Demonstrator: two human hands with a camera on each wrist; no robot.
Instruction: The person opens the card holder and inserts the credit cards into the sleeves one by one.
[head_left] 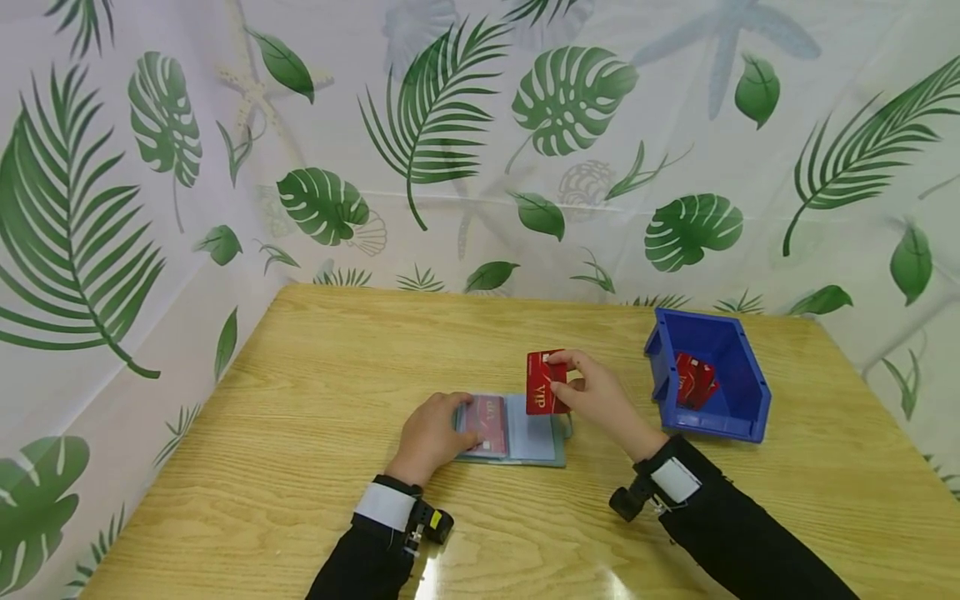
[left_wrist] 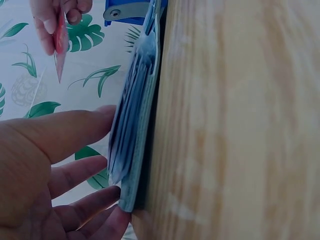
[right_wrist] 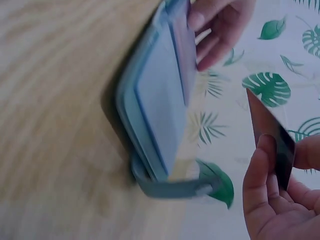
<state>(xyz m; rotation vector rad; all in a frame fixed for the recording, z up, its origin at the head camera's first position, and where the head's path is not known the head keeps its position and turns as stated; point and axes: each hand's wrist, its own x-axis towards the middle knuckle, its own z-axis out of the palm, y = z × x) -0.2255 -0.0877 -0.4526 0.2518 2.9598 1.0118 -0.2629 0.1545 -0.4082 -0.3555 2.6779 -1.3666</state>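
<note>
A light-blue card holder lies spread on the table, with a red card in the clear sleeve on its left side. My left hand holds that left side, fingers at the upper edge and thumb near the lower. In the left wrist view, the thumb and fingertips meet the edges of its stacked sleeves. Above the right side, my right hand pinches a red VIP card between thumb and fingers. The right wrist view shows this card nearly edge-on, apart from the holder.
At the right stands a blue plastic bin with several red cards inside. A snap strap sticks out from the holder's right side. Behind the wooden table hangs a leaf-print cloth.
</note>
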